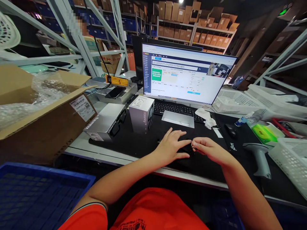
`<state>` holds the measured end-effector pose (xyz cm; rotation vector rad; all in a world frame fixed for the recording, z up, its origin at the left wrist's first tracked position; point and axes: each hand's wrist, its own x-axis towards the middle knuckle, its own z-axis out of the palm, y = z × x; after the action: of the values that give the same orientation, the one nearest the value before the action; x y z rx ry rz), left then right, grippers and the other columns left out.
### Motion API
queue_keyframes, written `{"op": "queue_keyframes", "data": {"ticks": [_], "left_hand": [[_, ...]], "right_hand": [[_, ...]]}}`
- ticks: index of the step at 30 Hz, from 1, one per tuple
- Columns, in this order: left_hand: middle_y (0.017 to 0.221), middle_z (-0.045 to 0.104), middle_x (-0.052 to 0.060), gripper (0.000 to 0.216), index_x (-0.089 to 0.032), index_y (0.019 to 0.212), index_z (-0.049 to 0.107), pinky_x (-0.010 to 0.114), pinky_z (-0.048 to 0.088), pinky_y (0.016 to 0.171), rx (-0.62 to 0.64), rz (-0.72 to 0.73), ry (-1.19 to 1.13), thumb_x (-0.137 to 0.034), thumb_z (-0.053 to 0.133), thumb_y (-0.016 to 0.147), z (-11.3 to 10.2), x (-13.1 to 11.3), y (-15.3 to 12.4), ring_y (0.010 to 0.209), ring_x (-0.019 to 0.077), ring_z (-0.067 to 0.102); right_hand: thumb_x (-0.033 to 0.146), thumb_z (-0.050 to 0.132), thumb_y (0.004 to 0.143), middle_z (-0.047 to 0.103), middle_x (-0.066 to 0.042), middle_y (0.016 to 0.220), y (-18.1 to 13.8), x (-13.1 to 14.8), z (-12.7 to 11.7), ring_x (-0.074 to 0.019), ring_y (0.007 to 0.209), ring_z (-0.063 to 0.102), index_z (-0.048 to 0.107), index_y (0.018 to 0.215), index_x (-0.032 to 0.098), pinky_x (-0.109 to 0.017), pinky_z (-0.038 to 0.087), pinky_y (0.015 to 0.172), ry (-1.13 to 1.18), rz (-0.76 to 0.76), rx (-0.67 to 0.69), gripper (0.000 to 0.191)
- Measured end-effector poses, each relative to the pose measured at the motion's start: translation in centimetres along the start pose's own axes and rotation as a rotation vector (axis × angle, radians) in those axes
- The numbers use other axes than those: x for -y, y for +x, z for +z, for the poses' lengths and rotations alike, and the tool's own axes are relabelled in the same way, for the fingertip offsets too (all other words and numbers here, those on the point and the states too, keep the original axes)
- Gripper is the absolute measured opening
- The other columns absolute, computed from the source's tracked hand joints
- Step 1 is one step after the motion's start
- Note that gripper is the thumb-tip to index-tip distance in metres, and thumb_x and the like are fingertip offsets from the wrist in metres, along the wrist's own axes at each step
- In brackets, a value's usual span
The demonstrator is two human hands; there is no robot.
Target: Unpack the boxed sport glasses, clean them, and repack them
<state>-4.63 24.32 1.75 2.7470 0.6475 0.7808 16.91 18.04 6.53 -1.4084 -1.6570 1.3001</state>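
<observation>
My left hand [170,146] is held over the black desk mat [144,145] with its fingers spread, and nothing shows in it. Beside it, my right hand [205,148] is closed, thumb against curled fingers. A small dark bit shows at those fingertips, too little to name. Beyond the hands lies a shallow silvery-white tray-like piece [177,119] in front of the keyboard [165,107]. To the left, one silver-white printed box [140,111] stands upright. Another such box [107,118], with a picture of black glasses, lies farther left.
At left are an open cardboard box [79,134] with bubble wrap and a blue crate [48,174]. A monitor [177,80] stands behind. At right are crumpled tissue [206,118], a mouse [230,130], a barcode scanner [260,156] and a white basket [291,156].
</observation>
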Motion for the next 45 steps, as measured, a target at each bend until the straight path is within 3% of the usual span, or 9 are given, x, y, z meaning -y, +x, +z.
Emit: {"op": "queue_keyframes", "data": {"ticks": [4, 8, 12, 16, 20, 30, 36, 41, 45], "left_hand": [[0.108, 0.067, 0.008, 0.019, -0.021, 0.1, 0.072, 0.041, 0.051, 0.09, -0.267, -0.084, 0.043, -0.038, 0.067, 0.092, 2.1, -2.7, -0.3, 0.101, 0.025, 0.061], [0.086, 0.067, 0.005, 0.021, -0.018, 0.086, 0.068, 0.036, 0.048, 0.071, -0.327, -0.08, 0.107, -0.026, 0.053, 0.098, 2.6, -3.4, 0.1, 0.079, 0.02, 0.058], [0.087, 0.067, 0.005, 0.018, -0.017, 0.084, 0.066, 0.034, 0.048, 0.074, -0.362, -0.107, -0.033, -0.022, 0.055, 0.097, 2.5, -3.1, 0.5, 0.084, 0.0202, 0.059], [0.085, 0.068, 0.005, 0.015, -0.018, 0.082, 0.062, 0.035, 0.048, 0.077, -0.313, -0.123, -0.214, -0.021, 0.058, 0.096, 2.1, -2.9, 0.6, 0.083, 0.0196, 0.06], [0.086, 0.07, 0.004, 0.014, -0.018, 0.081, 0.06, 0.034, 0.048, 0.078, -0.282, -0.098, -0.343, -0.019, 0.061, 0.094, 2.0, -2.7, 0.7, 0.083, 0.019, 0.06], [0.083, 0.067, 0.003, 0.016, -0.018, 0.079, 0.062, 0.032, 0.044, 0.076, -0.244, -0.031, -0.35, -0.02, 0.061, 0.095, 1.5, -2.7, 0.8, 0.082, 0.0181, 0.058], [0.082, 0.067, 0.003, 0.017, -0.02, 0.076, 0.06, 0.038, 0.04, 0.083, -0.422, -0.287, -0.161, -0.025, 0.06, 0.092, 0.5, 0.2, -0.9, 0.087, 0.0211, 0.057], [0.077, 0.065, 0.002, 0.024, -0.021, 0.065, 0.056, 0.036, 0.046, 0.081, -0.479, -0.642, -0.377, -0.034, 0.063, 0.084, 0.7, 4.6, -3.9, 0.081, 0.0205, 0.058], [0.079, 0.063, 0.003, 0.026, -0.02, 0.068, 0.058, 0.031, 0.05, 0.069, -0.454, -0.784, -0.509, -0.04, 0.06, 0.083, 2.1, 5.1, -5.6, 0.075, 0.0184, 0.061]], "right_hand": [[0.064, 0.067, 0.084, 0.049, 0.003, 0.062, 0.4, 0.1, 1.0, -0.0077, 0.053, 0.036, 0.06, 0.072, 0.015, -0.021, 0.025, 0.048, 0.073, 0.021, -0.058, 0.05], [0.065, 0.064, 0.085, 0.05, 0.004, 0.056, 0.3, -1.0, 1.7, -0.0075, 0.047, 0.039, 0.062, 0.073, 0.016, -0.02, 0.029, 0.043, 0.155, -0.035, -0.167, 0.051], [0.055, 0.065, 0.09, 0.07, -0.006, 0.081, -0.6, -3.8, 2.6, -0.0159, 0.067, 0.065, 0.074, 0.094, 0.017, -0.025, 0.052, 0.054, 0.1, -0.232, -0.427, 0.039], [0.035, 0.078, 0.084, 0.075, -0.007, 0.103, -1.7, -6.5, 3.7, -0.0206, 0.091, 0.072, 0.078, 0.106, 0.025, -0.03, 0.062, 0.071, -0.16, -0.417, -0.675, 0.024], [0.029, 0.082, 0.082, 0.079, -0.003, 0.099, -2.5, -7.0, 4.8, -0.0198, 0.088, 0.074, 0.078, 0.106, 0.026, -0.031, 0.062, 0.081, -0.339, -0.518, -0.755, 0.024], [0.013, 0.061, 0.094, 0.078, -0.006, 0.091, -1.7, -5.5, 7.1, -0.018, 0.078, 0.074, 0.071, 0.099, 0.016, -0.029, 0.058, 0.072, -0.72, -0.614, -0.872, 0.012], [0.014, 0.063, 0.091, 0.075, -0.003, 0.082, -3.0, -6.6, 6.0, -0.0185, 0.073, 0.072, 0.071, 0.094, 0.02, -0.03, 0.056, 0.067, -0.648, -0.527, -0.844, 0.011], [0.02, 0.064, 0.091, 0.076, -0.004, 0.084, -4.9, -8.9, 5.9, -0.0209, 0.075, 0.073, 0.072, 0.094, 0.024, -0.033, 0.06, 0.068, -0.583, -0.457, -0.831, 0.009], [0.025, 0.066, 0.091, 0.075, -0.003, 0.084, -5.8, -10.0, 6.0, -0.0206, 0.075, 0.073, 0.072, 0.096, 0.025, -0.032, 0.061, 0.066, -0.532, -0.413, -0.786, 0.008]]}}
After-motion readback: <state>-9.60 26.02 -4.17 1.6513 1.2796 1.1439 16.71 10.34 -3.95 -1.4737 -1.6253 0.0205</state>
